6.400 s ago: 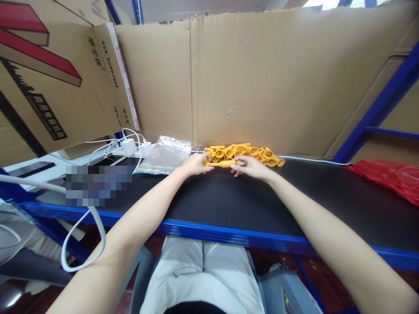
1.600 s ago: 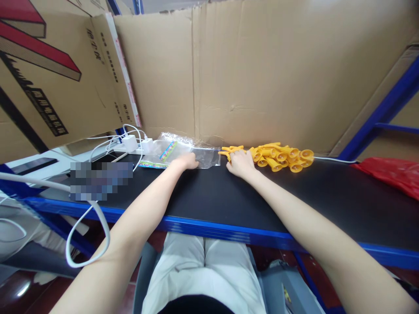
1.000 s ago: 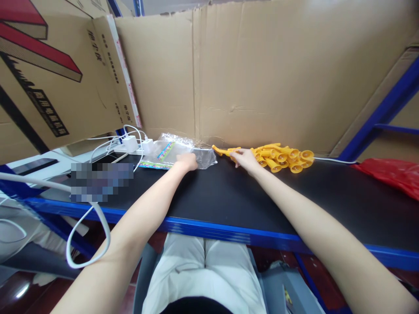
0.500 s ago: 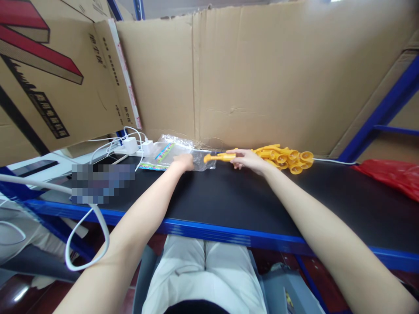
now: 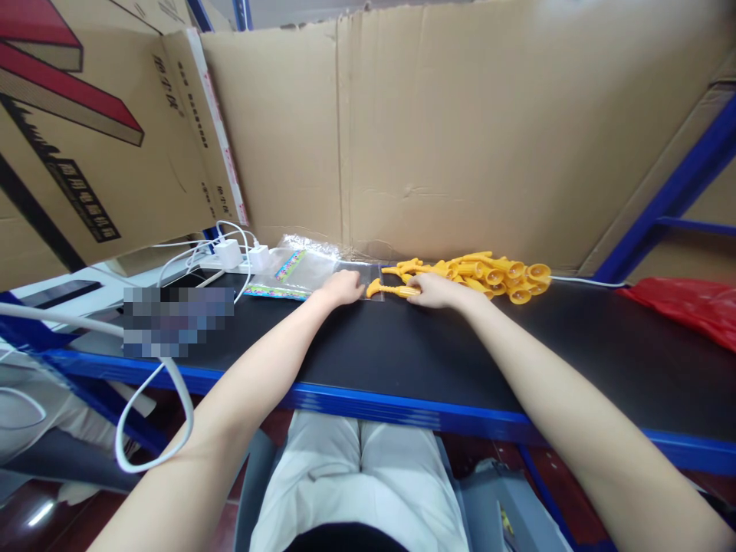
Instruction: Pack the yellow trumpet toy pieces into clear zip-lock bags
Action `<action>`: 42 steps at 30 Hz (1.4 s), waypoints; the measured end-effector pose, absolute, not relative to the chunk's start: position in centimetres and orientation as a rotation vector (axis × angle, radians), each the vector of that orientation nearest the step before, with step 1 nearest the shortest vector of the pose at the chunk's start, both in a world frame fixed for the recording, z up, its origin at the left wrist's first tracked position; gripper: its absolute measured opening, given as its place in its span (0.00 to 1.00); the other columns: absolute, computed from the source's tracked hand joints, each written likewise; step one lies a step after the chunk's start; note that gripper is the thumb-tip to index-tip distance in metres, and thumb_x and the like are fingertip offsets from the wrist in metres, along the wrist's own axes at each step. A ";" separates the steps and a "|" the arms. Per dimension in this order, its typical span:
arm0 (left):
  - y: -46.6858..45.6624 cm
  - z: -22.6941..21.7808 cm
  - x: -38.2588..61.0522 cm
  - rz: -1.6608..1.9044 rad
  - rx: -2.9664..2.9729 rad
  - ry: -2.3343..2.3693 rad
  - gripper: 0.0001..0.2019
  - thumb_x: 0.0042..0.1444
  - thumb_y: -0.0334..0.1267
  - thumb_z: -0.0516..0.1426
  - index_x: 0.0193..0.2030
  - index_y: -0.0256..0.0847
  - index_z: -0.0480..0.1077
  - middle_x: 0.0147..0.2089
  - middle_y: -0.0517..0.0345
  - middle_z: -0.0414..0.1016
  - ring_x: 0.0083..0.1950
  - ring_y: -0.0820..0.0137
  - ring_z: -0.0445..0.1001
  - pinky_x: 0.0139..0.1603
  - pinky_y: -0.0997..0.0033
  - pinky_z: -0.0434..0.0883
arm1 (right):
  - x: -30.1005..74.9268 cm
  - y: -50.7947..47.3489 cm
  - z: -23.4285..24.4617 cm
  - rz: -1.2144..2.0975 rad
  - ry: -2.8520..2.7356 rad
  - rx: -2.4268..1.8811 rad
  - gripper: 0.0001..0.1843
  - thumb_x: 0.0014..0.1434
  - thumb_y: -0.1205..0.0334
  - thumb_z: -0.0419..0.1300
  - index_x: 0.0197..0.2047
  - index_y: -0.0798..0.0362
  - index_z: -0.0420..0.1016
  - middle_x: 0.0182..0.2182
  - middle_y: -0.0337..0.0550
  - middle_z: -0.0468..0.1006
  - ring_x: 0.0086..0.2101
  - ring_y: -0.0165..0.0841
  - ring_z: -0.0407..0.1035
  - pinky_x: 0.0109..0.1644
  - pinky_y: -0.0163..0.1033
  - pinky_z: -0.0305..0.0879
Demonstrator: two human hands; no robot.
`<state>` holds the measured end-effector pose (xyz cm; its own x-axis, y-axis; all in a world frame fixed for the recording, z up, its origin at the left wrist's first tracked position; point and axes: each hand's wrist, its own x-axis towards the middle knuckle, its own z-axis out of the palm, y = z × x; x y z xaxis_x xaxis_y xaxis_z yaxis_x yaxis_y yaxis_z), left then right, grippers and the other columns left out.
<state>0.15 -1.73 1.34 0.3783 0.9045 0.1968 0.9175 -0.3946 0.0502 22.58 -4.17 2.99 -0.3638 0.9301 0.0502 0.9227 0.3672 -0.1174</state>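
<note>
A heap of yellow plastic toy pieces (image 5: 494, 272) lies at the back of the black table top (image 5: 517, 345) against the cardboard wall. My right hand (image 5: 435, 290) pinches one yellow toy piece (image 5: 391, 290) and holds it low over the table, its hooked end at the mouth of a clear plastic bag (image 5: 313, 268). My left hand (image 5: 340, 287) is closed on the edge of that bag, right beside the toy's tip. The bag lies flat and has a colourful printed strip.
A white power strip with chargers and cables (image 5: 233, 253) sits left of the bag. A printed cardboard box (image 5: 86, 130) leans at the left, a cardboard wall (image 5: 460, 130) stands behind. A red plastic bag (image 5: 684, 303) lies at the far right. A blue edge (image 5: 402, 410) fronts the table.
My right hand picked one yellow piece from the heap and carried it left and down to the bag's mouth. My left hand stayed on the bag, shifting slightly right.
</note>
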 end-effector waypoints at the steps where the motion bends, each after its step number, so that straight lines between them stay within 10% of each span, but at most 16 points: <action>1: -1.9 1.4 0.3 -0.288 -2.532 -1.715 0.17 0.57 0.45 0.48 0.41 0.36 0.70 0.42 0.45 0.75 0.43 0.61 0.74 0.40 0.69 0.68 | 22.6 -4.3 3.2 0.087 -2.498 -1.724 0.08 0.51 0.60 0.57 0.34 0.51 0.74 0.32 0.41 0.76 0.31 0.33 0.68 0.33 0.36 0.60; 11: -3.0 2.3 0.4 -0.134 -2.419 -1.844 0.31 0.50 0.61 0.50 0.47 0.35 0.68 0.48 0.42 0.73 0.48 0.56 0.72 0.44 0.66 0.68 | 22.5 -4.4 3.2 0.072 -2.500 -1.619 0.05 0.52 0.62 0.56 0.30 0.53 0.72 0.29 0.41 0.75 0.28 0.31 0.67 0.29 0.34 0.57; 35: -4.8 2.4 2.7 -0.812 -2.728 -0.907 0.09 0.55 0.34 0.49 0.32 0.38 0.70 0.44 0.53 0.70 0.42 0.70 0.71 0.43 0.72 0.67 | 20.2 -4.7 2.0 0.411 -2.267 -1.169 0.14 0.49 0.63 0.57 0.38 0.60 0.76 0.25 0.39 0.72 0.25 0.26 0.62 0.31 0.33 0.58; 42: -1.9 2.5 0.0 -1.057 -2.389 -1.547 0.12 0.57 0.37 0.48 0.44 0.37 0.68 0.44 0.48 0.73 0.48 0.63 0.71 0.50 0.64 0.66 | 19.9 -4.8 1.5 0.560 -2.189 -1.275 0.17 0.48 0.57 0.62 0.40 0.58 0.77 0.24 0.40 0.72 0.25 0.27 0.64 0.31 0.35 0.60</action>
<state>-0.05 -1.86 2.54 0.2403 0.7630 0.6000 0.8366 -0.4763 0.2706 19.86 -4.76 1.45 -0.4066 0.8809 0.2424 0.6565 0.4662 -0.5930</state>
